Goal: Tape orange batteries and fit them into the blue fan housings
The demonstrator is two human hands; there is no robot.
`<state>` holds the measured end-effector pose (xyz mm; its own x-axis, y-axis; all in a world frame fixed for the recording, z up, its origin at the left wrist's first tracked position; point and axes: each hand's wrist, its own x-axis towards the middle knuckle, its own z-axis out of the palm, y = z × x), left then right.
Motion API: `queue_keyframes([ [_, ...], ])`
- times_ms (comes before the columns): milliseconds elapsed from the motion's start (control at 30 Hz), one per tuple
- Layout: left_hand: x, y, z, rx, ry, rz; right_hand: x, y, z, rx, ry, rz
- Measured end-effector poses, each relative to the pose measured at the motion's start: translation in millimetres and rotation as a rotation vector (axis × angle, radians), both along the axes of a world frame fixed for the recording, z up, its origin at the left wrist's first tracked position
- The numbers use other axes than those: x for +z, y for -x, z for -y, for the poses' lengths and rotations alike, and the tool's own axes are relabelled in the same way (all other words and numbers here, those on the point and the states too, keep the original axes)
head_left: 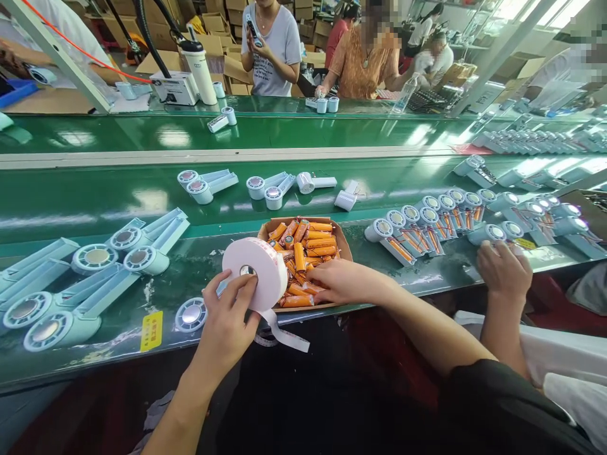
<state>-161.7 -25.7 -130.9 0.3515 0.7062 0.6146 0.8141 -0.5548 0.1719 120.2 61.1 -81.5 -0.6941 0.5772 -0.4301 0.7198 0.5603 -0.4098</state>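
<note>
head view, looking down at a green bench (95, 202) along a workshop line. the left hand (227, 322) reaches up from the lower middle, its grip closed around a roll of white tape (258, 272) held on edge just above the near rim of the bench, thumb near the roll's core; a loose strip of the tape (287, 335) hangs down and to the right below the hand. the right hand (341, 281) lies just beside the roll, fingers curled down into a shallow cardboard tray (344, 243) full of orange cylindrical cells (310, 243); whether its grip is clenched on a cell cannot be told. the tray sits at the near edge of the bench, touching distance from the tape. to the left lie pale blue handheld fan housings (95, 265) in a loose cluster, one small round piece (191, 314) right beside the left wrist. to the right, a row of fan housings with orange cells fitted (427, 230) runs away along the bench, and another person's hand (505, 268) rests near it. across the bench stand people in a grey shirt (272, 50) and an orange top (363, 63).
</note>
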Motion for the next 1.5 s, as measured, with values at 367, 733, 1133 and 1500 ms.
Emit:
queue_keyframes([
  [367, 6.1, -4, 7, -0.012, 0.042, 0.015, -15.7, -27, -14, -0.662, 0.194, -0.814],
  [733, 15.9, -14, 8, -0.042, 0.006, -0.001, 6.1, -5, -4, -0.748, 0.047, -1.468],
  [1133, 33.5, -27, 11, -0.014, -0.014, -0.019, -17.7, 27, 50, -0.591, -0.379, -1.635],
  [1500, 35.3, -24, 6, 0.004, -0.038, -0.04, -21.7, 34, 62, -0.655, 0.033, -1.604],
])
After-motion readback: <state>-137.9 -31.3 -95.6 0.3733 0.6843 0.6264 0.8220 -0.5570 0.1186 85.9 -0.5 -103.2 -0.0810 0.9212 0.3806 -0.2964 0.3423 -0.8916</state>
